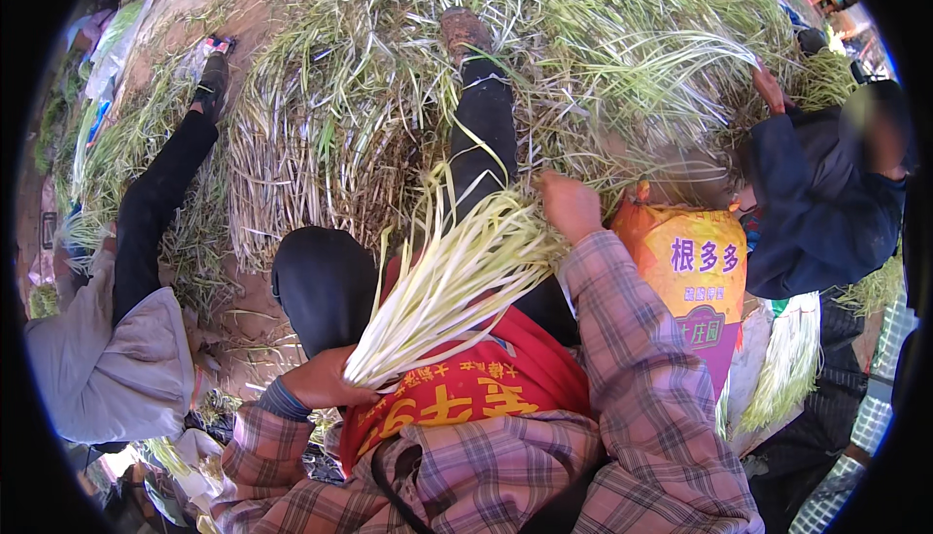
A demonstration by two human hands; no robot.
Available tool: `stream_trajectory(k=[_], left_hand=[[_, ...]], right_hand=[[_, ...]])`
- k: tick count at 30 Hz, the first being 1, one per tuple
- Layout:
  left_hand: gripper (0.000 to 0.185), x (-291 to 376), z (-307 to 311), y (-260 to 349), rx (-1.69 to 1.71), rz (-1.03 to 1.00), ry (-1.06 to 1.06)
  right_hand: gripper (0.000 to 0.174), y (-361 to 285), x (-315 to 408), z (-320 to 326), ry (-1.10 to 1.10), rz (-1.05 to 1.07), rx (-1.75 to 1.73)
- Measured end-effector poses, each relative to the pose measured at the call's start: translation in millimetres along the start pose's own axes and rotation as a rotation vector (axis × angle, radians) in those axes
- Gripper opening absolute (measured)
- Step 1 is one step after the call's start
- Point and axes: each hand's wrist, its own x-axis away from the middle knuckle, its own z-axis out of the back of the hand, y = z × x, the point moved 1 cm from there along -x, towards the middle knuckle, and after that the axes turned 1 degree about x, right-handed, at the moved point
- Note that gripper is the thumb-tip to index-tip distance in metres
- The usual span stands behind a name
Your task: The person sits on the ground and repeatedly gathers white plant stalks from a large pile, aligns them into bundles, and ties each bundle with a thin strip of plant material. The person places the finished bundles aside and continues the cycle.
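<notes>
A bundle of pale yellow-green leafy stalks (455, 282), perhaps blanched garlic chives, lies across my lap over a red printed apron (496, 381). My left hand (321, 377) grips the white stem ends at the lower left of the bundle. At the bundle's leafy end, my right hand (571, 206) is raised with its fingers curled; whether it pinches a leaf cannot be told. Heaps of similar loose stalks (313, 148) cover the ground around my outstretched leg.
A co-worker (824, 177) at the right handles long stalks (678, 60). Another person (120, 359) sits at the left, one leg extended. An orange-yellow printed sack (685, 264) stands beside my right arm, with a bundle of white-stemmed stalks (783, 359) behind it.
</notes>
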Motion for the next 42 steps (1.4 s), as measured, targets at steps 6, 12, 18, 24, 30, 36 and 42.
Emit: stream_trajectory(k=[6, 12, 18, 24, 30, 36, 42], left_hand=[[0.062, -3.1, 5.3, -0.1, 0.047, 0.032, -0.063], [0.057, -4.0, 5.9, -0.1, 0.074, -0.039, -0.021], [0.059, -0.3, 6.2, -10.4, 0.099, -0.081, 0.002], [0.059, -6.1, 11.2, -5.4, 0.106, 0.003, -0.053], [0.060, -5.3, 12.1, -2.6, 0.072, 0.053, -0.069], [0.059, -3.1, 8.0, -6.0, 0.060, -0.018, -0.018], [0.060, -6.6, 10.4, -2.6, 0.029, -0.022, -0.066]], right_hand=[[0.025, 22.7, -4.0, 25.3, 0.162, 0.136, -0.205], [0.017, -44.8, -14.8, 18.5, 0.108, 0.348, -0.210], [0.017, 1.2, -25.4, 2.1, 0.031, -0.028, 0.016], [0.022, 6.1, -15.7, 22.5, 0.003, 0.076, -0.416], [0.016, -42.9, -26.6, 16.0, 0.004, 0.201, -0.143], [0.017, -12.7, -37.9, -1.9, -0.046, -0.025, 0.004], [0.033, 32.0, -31.6, 32.2, -0.105, -0.274, -0.302]])
